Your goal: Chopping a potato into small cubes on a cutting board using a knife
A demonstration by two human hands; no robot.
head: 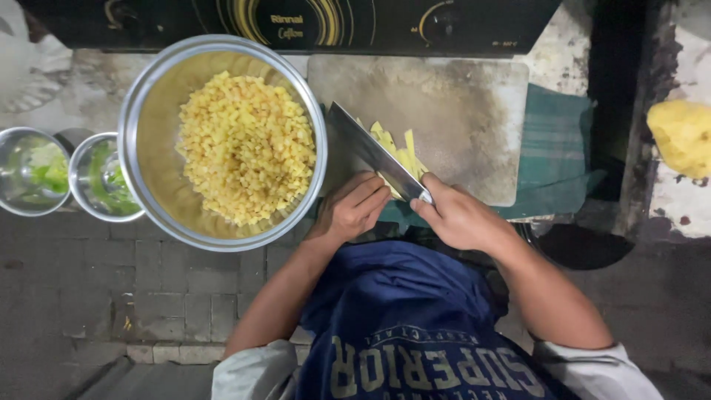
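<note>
At the far left edge of the worktop you've got two small steel bowls [31, 170] [100, 178] w/ green chopped bits inside, touching each other. Just right of them sits the big steel bowl [141, 118], filled w/ small yellow cubes [248, 148], its rim reaching the left edge of the cutting board [459, 111]. Your left hand [354, 211] rests at the board's near left corner, fingers curled narrow, knuckles against the flat of the cleaver [374, 152] (can't tell if it's pinning anything underneath). The yellow strips [404, 152] lie near the board's front edge, right beside the blade. Your right hand [459, 218] is closed tight round the cleaver's handle, blade angled up-left over the strips. A green checked cloth [552, 144] lies under the board's right edge. Far right, a yellow lump [681, 137] sits well apart on a stained surface.
</note>
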